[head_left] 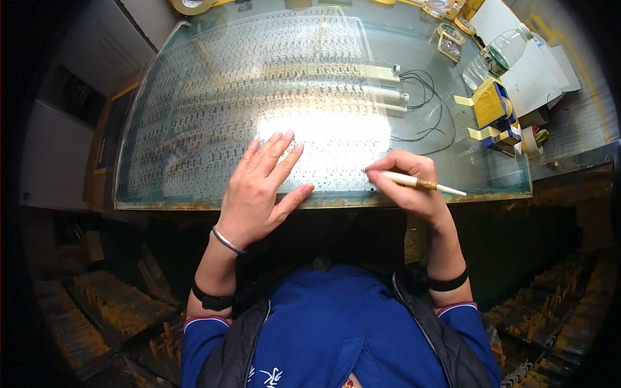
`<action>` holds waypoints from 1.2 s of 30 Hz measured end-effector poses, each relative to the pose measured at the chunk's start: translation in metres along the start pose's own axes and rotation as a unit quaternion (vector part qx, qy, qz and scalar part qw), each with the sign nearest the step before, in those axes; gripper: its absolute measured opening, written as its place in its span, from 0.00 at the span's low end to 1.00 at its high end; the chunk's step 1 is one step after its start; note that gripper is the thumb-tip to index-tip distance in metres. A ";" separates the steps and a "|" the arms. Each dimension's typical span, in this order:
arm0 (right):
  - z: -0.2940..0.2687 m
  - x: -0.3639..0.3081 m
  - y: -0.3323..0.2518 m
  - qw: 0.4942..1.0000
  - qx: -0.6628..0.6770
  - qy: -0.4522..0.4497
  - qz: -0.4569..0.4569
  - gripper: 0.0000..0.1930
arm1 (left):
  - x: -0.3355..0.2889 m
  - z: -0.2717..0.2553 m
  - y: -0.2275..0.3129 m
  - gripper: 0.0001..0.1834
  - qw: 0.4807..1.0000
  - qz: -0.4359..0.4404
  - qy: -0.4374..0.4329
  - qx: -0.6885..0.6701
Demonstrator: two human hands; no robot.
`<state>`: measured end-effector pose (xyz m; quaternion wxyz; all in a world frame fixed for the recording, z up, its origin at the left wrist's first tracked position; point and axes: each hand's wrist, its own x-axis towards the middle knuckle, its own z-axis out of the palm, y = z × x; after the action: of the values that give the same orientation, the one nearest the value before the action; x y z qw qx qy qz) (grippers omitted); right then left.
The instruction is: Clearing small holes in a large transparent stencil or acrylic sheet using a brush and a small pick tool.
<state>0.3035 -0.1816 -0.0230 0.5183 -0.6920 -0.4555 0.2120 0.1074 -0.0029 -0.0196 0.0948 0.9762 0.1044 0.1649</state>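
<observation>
1. Glass forms the top of the light table (453,169), and a translucent patterned sheet (213,97) covered in rows of small dark marks lies flat on it, glowing brightest just ahead of my hands.
2. I see my left hand (259,194) pressed palm-down on the sheet near its front edge, fingers spread apart and flat, gripping nothing. A thin silver bangle (228,241) sits at that wrist, with a black band (210,301) further up the forearm.
3. My right hand (411,187) is closed around a slim white pen-like tool (420,184) with a gold band. Its working tip points left and meets the sheet close to the front edge, to the right of my left thumb; the tail end sticks out to the right past my knuckles.
4. The 2 hands are near each other but apart, both at the front part of the sheet.
5. Under the glass, 2 tube lamps (381,84) lie to the right of the sheet's middle, with black wires (430,103) looping off their ends.
6. On the far right I count 1 clear plastic bottle (501,52), lying tilted beside a white paper (530,77), and a yellow-and-blue block (493,107) with tape strips just below it.
7. A roll of tape (192,5) sits at the top edge, left of centre.
8. My blue sleeves (200,339) and a dark vest fill the bottom of the view.
</observation>
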 end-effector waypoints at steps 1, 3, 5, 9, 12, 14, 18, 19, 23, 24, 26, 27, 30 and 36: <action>-0.005 0.002 0.001 0.995 -0.022 -0.058 -0.074 0.04 | 0.000 0.000 0.000 0.29 1.000 -0.001 0.000 -0.001; -0.012 0.002 -0.001 0.986 -0.027 -0.127 -0.101 0.03 | 0.000 0.000 0.000 0.29 1.000 -0.001 0.002 -0.004; -0.014 0.001 -0.001 0.992 0.028 -0.114 -0.050 0.04 | 0.000 0.000 0.000 0.29 1.000 0.001 0.004 -0.005; -0.005 -0.001 0.000 0.991 0.125 0.003 0.042 0.05 | -0.001 -0.001 0.000 0.29 1.000 0.001 0.007 -0.007; 0.003 0.002 0.005 0.994 0.104 0.044 0.015 0.07 | -0.001 -0.001 0.001 0.29 1.000 -0.001 0.009 -0.007; 0.008 0.004 0.004 0.998 0.051 0.040 -0.001 0.08 | 0.000 -0.001 0.001 0.29 1.000 -0.006 0.011 -0.006; 0.023 0.008 -0.001 0.998 0.028 0.039 -0.044 0.08 | 0.001 0.001 0.001 0.29 1.000 -0.002 0.020 -0.012; 0.026 0.009 -0.005 0.998 0.019 0.031 -0.053 0.08 | 0.001 0.001 0.000 0.29 1.000 -0.001 0.021 -0.013; 0.032 0.014 -0.006 0.995 -0.031 0.000 -0.099 0.06 | 0.000 0.000 0.000 0.30 0.999 0.002 0.027 -0.020; 0.029 0.015 -0.006 0.994 -0.038 -0.030 -0.099 0.06 | 0.000 0.000 -0.001 0.30 0.999 0.001 0.026 -0.018; 0.021 0.015 -0.006 0.990 -0.052 -0.088 -0.099 0.06 | -0.002 0.001 -0.002 0.30 1.000 0.000 0.025 -0.015; 0.020 0.014 -0.006 0.987 -0.042 -0.094 -0.123 0.06 | -0.001 0.000 -0.001 0.30 1.000 -0.001 0.024 -0.016; 0.024 0.010 -0.010 0.997 0.059 -0.043 0.011 0.06 | 0.000 0.000 0.000 0.27 1.000 0.001 0.021 -0.014; 0.021 0.014 -0.013 0.976 -0.015 -0.158 -0.148 0.05 | -0.002 0.004 -0.006 0.22 0.995 -0.027 0.051 -0.079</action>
<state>0.2885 -0.1583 -0.0162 0.4552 -0.5823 -0.6320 0.2328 0.1056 0.0022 -0.0256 0.1703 0.9528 0.1219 0.2198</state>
